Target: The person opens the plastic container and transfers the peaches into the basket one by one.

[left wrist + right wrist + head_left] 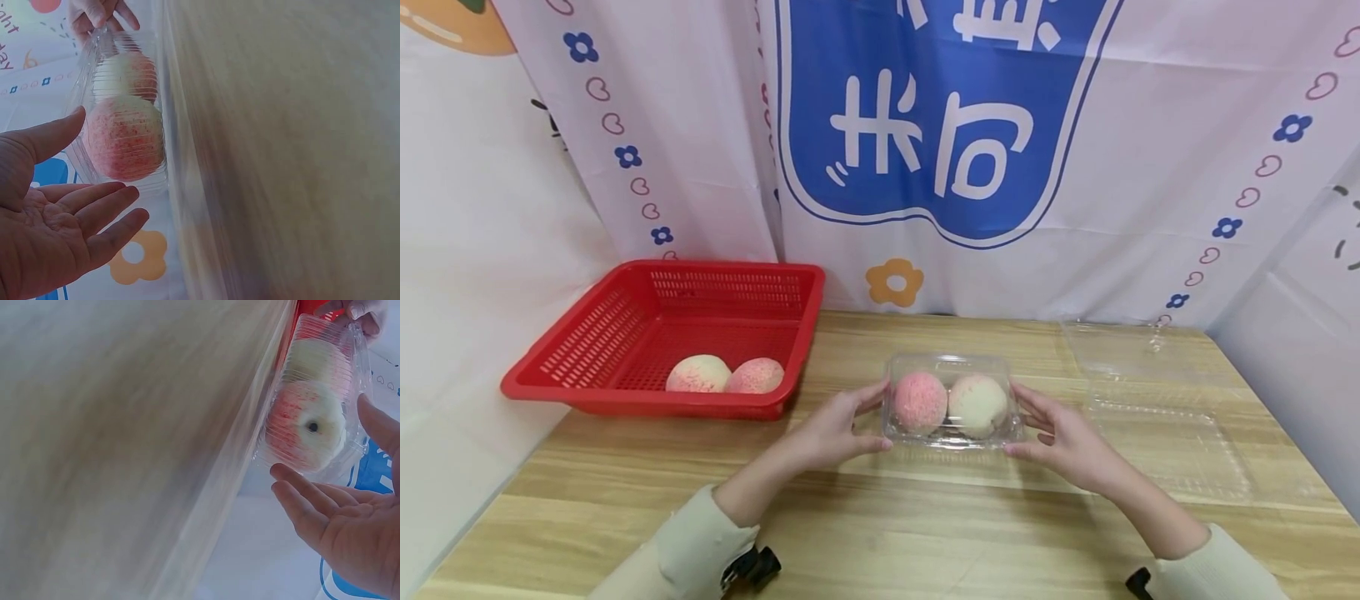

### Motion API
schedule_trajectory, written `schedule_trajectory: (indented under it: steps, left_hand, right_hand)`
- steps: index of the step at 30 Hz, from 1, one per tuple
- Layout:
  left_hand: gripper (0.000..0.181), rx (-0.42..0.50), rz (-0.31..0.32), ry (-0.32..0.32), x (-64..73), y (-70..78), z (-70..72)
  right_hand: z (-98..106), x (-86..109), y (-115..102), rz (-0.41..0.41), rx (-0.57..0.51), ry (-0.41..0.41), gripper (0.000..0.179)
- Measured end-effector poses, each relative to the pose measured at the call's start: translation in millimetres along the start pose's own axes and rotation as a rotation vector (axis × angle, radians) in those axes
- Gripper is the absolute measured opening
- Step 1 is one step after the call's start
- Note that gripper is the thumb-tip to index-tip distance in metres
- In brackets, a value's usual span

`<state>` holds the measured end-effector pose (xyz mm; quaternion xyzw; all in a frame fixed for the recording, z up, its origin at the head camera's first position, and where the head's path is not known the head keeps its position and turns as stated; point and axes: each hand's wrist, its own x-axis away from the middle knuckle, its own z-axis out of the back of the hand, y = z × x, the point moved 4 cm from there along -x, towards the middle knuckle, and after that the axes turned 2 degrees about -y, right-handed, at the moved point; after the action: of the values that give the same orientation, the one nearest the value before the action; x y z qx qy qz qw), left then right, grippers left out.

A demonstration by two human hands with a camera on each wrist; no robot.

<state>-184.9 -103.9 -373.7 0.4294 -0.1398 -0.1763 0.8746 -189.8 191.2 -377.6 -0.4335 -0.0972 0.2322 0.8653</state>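
A clear plastic clamshell box [953, 360] sits at the middle of the table with its lid down over two peaches. The left one is a pinker peach [921, 403]; beside it lies a paler peach [977, 406], whose dark stem hollow shows in the right wrist view. My left hand [838, 427] is at the box's left end, thumb by the front corner, fingers extended along the side. At the opposite end is my right hand [1067, 437], its thumb at the front corner. Both wrist views show the fingers spread and nearly straight at the box ends.
A red plastic basket [808, 333] with two more peaches [698, 374] stands at the back left. Empty clear plastic boxes [1165, 442] lie on the right of the wooden table [910, 542]. A printed cloth [1120, 167] hangs behind it.
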Motion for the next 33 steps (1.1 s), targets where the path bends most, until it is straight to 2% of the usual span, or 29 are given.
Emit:
schedule_trajectory:
  steps: [6, 15, 19, 23, 28, 33]
  left_hand:
    - [0.083, -0.048, -0.004, -0.003, 1.6, -0.4, -1.9]
    - [0.084, -0.046, 0.012, -0.012, 2.5, -2.0, -3.3]
    - [0.083, -0.038, 0.003, -0.020, 2.4, -2.8, -2.0]
    - [0.081, -0.040, -0.010, -0.038, 2.6, -4.4, 0.3]
    - [0.084, -0.014, 0.005, -0.086, 3.1, -7.8, 6.8]
    - [0.079, 0.055, 0.057, -0.123, -0.4, -12.3, 14.5]
  right_hand:
    - [-1.9, 2.0, -1.8, 0.003, 0.007, -0.031, 0.090]
    - [-2.0, 3.8, -1.4, 0.012, 0.041, -0.039, 0.089]
    - [-1.0, 4.6, -3.0, 0.018, 0.103, -0.035, 0.088]
    - [-0.1, 5.9, -6.6, 0.031, 0.221, -0.013, 0.090]
    - [-0.4, 4.6, -17.4, 0.052, 0.334, 0.026, 0.092]
    - [-4.5, -6.2, -37.6, 0.115, 0.385, 0.074, 0.082]
